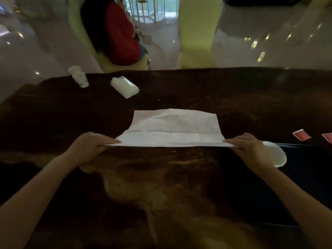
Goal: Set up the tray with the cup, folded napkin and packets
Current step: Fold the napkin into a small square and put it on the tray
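Note:
A white napkin [175,129] lies spread on the dark wooden table, its near edge lifted off the surface. My left hand [89,146] pinches the near left corner and my right hand [251,150] pinches the near right corner. A white cup [276,155] stands on a dark tray [309,169] just right of my right hand, partly hidden by it. Two red packets [301,135] lie on the table beyond the tray, the second one [327,139] cut off by the right edge.
At the far left of the table [179,177] stand stacked white cups [79,77], with a white tissue pack [124,86] beside them. Beyond the far edge a person in red [120,33] sits on a pale green chair; another green chair [197,33] stands opposite.

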`<state>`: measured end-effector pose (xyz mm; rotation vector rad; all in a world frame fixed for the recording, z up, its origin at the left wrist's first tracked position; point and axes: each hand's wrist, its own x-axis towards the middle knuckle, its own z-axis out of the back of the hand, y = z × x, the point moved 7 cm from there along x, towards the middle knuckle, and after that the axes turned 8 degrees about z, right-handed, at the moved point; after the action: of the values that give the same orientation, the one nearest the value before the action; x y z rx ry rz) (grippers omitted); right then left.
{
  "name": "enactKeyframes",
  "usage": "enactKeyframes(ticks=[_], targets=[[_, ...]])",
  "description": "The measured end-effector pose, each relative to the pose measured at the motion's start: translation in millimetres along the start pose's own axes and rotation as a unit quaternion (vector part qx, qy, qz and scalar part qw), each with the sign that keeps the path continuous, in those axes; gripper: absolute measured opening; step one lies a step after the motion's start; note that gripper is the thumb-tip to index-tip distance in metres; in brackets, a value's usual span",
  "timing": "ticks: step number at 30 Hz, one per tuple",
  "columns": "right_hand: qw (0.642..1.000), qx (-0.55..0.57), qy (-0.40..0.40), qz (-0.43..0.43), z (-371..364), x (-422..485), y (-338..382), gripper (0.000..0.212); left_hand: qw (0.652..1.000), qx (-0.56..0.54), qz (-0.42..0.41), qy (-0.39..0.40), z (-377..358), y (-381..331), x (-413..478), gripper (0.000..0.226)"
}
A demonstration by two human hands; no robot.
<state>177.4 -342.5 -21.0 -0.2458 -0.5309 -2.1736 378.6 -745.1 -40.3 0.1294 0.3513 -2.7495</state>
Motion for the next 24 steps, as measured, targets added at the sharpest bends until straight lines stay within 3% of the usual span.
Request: enactKeyframes(ticks=[3, 8, 11, 13, 15, 18, 21, 24], targets=[[0.996, 0.041, 0.072, -0.037, -39, -24, -1, 0.022, 0.999, -0.022, -0.023, 0.029, -23, -12, -15, 0.026], [0.992, 0.044, 0.109, -0.046, -68, -46, 0, 0.021, 0.995, -0.053, 0.007, 0.084, -59, -7, -26, 0.023], [0.980, 0.071, 0.173, -0.074, -78, -54, 4, 0.016, 0.987, -0.055, 0.028, 0.150, -78, -1, -31, 0.026], [0.950, 0.136, 0.253, -0.122, -87, -61, 1, 0.016, 0.974, -0.070, 0.054, 0.209, -87, 8, -33, 0.025], [0.904, 0.183, 0.351, -0.162, -98, -72, -2, 0.030, 0.948, -0.077, 0.071, 0.300, -97, 15, -37, 0.022], [0.861, 0.190, 0.442, -0.166, -106, -80, 0, 0.030, 0.919, -0.081, 0.078, 0.378, -103, 17, -39, 0.021], [0.857, 0.217, 0.434, -0.173, -103, -70, -1, 0.026, 0.918, -0.091, 0.092, 0.375, -106, 25, -28, 0.024], [0.868, 0.258, 0.366, -0.214, -103, -47, -13, 0.030, 0.912, -0.199, 0.155, 0.324, -102, 31, -6, 0.024]])
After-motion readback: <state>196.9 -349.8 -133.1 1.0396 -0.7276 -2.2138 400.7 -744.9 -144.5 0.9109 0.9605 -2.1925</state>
